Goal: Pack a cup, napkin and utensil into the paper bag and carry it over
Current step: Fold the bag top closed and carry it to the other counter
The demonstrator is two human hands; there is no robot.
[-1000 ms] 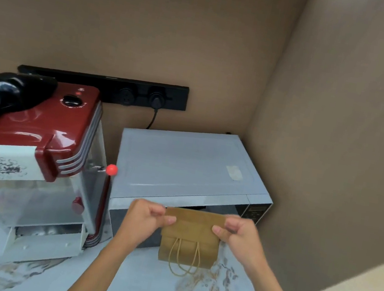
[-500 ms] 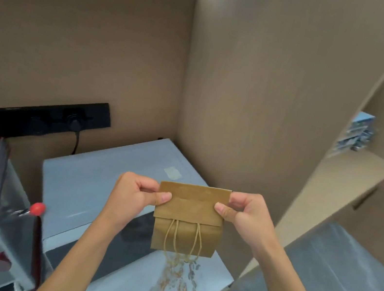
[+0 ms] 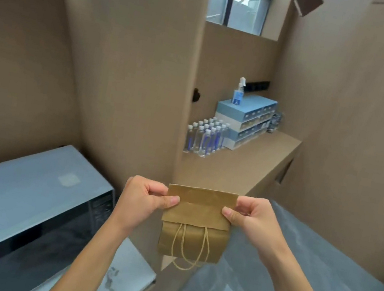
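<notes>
Paper bag (image 3: 193, 233): brown, top folded over, twine handles dangling below.
Left hand (image 3: 143, 203): your fingers pinch its left top edge.
Right hand (image 3: 253, 221): your fingers pinch its right edge.
Position: hanging between your fingers, off the tabletop (image 3: 130, 273).

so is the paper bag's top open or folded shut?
Folded shut: the paper bag's top flap is turned down over the front, pinched by left hand and right hand.

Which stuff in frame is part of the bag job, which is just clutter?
Job:
- paper bag, top folded over, handles hanging
- left hand pinching the bag's left top edge
- right hand pinching its right top edge

Clutter:
- microwave
- water bottles on the shelf
- blue drawer boxes
- spray bottle

No cup, napkin or utensil is visible.
</notes>
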